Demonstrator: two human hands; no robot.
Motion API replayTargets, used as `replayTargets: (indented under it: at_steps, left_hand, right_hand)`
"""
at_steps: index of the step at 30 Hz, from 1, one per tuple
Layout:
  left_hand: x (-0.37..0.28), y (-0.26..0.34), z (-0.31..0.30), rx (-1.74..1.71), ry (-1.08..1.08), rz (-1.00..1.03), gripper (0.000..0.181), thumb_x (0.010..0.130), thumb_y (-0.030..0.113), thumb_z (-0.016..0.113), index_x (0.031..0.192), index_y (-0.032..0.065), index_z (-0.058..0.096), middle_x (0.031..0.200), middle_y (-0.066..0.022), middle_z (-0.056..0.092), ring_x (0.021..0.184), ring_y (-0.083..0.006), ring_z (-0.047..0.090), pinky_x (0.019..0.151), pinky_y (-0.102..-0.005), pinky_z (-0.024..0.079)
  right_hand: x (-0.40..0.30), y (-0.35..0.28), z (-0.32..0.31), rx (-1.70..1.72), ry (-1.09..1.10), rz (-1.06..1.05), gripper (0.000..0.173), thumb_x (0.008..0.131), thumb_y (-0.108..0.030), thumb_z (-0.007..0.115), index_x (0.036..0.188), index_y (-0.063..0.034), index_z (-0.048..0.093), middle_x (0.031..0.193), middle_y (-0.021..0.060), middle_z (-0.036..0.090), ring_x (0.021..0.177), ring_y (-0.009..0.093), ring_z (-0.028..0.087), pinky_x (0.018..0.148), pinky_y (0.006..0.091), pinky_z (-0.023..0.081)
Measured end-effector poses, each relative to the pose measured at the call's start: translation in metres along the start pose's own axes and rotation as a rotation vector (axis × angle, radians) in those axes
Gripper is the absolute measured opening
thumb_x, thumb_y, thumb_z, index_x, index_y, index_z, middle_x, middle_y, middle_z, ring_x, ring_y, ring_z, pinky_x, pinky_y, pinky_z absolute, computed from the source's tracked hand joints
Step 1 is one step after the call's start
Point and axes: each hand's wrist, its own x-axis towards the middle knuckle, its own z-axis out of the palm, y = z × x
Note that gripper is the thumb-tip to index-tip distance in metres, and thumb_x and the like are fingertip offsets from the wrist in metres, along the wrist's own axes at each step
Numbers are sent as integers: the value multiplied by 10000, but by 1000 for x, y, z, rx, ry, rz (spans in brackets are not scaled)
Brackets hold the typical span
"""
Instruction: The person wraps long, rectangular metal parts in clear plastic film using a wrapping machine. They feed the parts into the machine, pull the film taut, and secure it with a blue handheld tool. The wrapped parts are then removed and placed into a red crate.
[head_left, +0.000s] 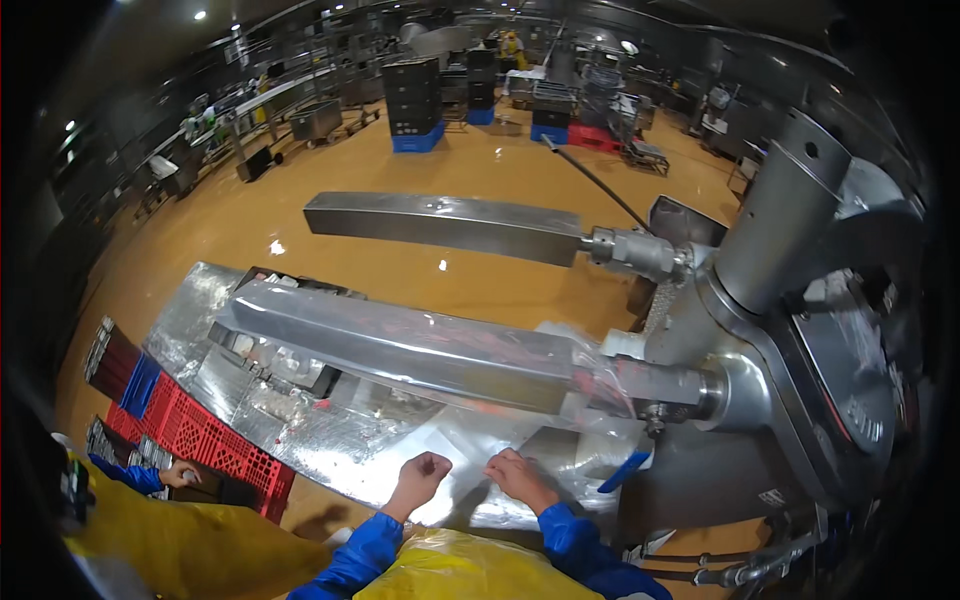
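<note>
My left hand (420, 478) hovers over the near edge of a wet stainless-steel table (322, 442), fingertips pinched together. To its right my right hand (523, 480) has its fingers curled and tips close together, apart from the left. Pale, film-like patches show just beyond both hands; I cannot tell whether a thin film is between my fingers. Across the table, beyond my hands, lies a long rectangular steel tube (405, 345) covered by a clear plastic sleeve (592, 371) with reddish smears. The tube joins the outlet of a large steel machine (739, 390).
A second bare steel tube (442, 225) extends from the machine farther out. A blue handle (624, 472) is at the table's right. At left, a co-worker's hand (180, 474) is near red crates (202, 442). Stacked dark crates (412, 97) stand on the orange floor (337, 172).
</note>
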Motion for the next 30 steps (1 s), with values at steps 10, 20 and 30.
replayTargets:
  at_steps: [10,20,30]
  left_hand:
    - [-22,37,74,369,-115,129,424,918,447,773,838,40,687,742,-113,701,665,-223,672,634,-349,529]
    - [-32,92,70,546,-166,326,358,935,372,747,816,47,654,722,-141,668,640,-356,654,609,-421,522]
    - [-39,114,73,977,-166,613,265,844,65,649,1100,105,703,977,-100,624,960,-313,607,765,-433,540]
  right_hand:
    - [-50,-39,-15,512,10,301,412,838,-269,860,1098,-54,624,891,33,577,784,125,541,726,288,505]
    - [-83,13,-20,851,439,490,94,945,-116,750,947,-30,711,887,-17,694,780,59,595,708,239,492]
    - [-59,-76,-57,-100,249,212,170,870,-210,729,959,-82,660,908,114,671,917,364,660,785,510,518]
